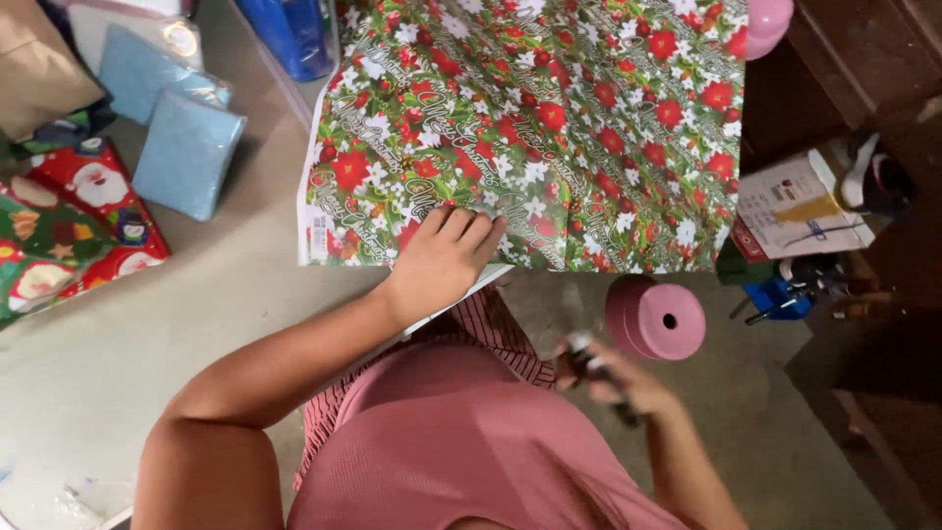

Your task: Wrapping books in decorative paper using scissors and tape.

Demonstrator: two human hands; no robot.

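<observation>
Nearest the camera, right hand (618, 388) is clenched round a small dark tool (589, 363), blurred, type unclear. Just beyond it a pink roll (655, 319) lies on the floor (196, 314). Left hand (442, 260) is released, fingers (471, 228) flat on the near edge of the wrapping paper (549, 128): a big sheet spread out on the floor, red flowers, green leaves, white blossoms, white margin on its left edge. Far left: two blue packs (186, 147), wrapped presents (69, 226).

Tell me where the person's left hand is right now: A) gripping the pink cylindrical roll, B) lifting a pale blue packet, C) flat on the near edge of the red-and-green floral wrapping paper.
C: the left hand lies palm-down on the floral wrapping paper, near its front edge.
</observation>
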